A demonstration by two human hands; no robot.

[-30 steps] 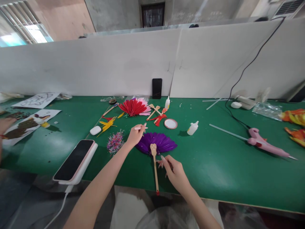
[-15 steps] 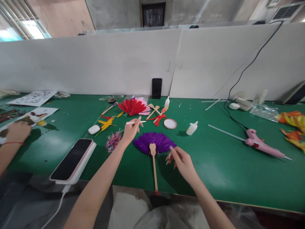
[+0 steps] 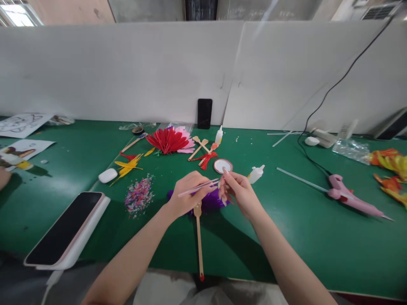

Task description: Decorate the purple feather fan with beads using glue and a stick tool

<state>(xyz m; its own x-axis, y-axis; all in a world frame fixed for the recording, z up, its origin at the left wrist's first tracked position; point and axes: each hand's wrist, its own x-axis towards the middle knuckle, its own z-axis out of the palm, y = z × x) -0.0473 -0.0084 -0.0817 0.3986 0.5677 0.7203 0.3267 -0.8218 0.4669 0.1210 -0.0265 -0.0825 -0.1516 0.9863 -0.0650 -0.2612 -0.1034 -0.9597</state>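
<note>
My left hand [image 3: 187, 192] is closed around slim pink tweezers [image 3: 193, 189], their tips pointing right. Close to those tips is my right hand [image 3: 240, 192], its thumb and fingers pinched together; whatever they hold is too small to make out. Beneath both hands lies a purple feather fan [image 3: 214, 203], largely covered by them. Its wooden handle [image 3: 199, 245] runs toward the table's front edge and ends in a red tip. A white dish with a reddish rim [image 3: 223, 166] sits just beyond my right hand. Beside it stands a small white glue bottle [image 3: 256, 173].
Left of the fan are a heap of colourful bits [image 3: 139, 195], yellow feathers [image 3: 127, 166] and a phone [image 3: 66, 228]. Farther back lie a red fan [image 3: 167, 142] and wooden handles [image 3: 200, 147]. A corded pink glue gun [image 3: 352, 197] rests at right. A co-worker's hand [image 3: 4, 178] shows at far left.
My left hand with the tweezers has moved right and down over the fan. My right hand has risen to meet the tweezer tips, fingers now pinched. The view has shifted.
</note>
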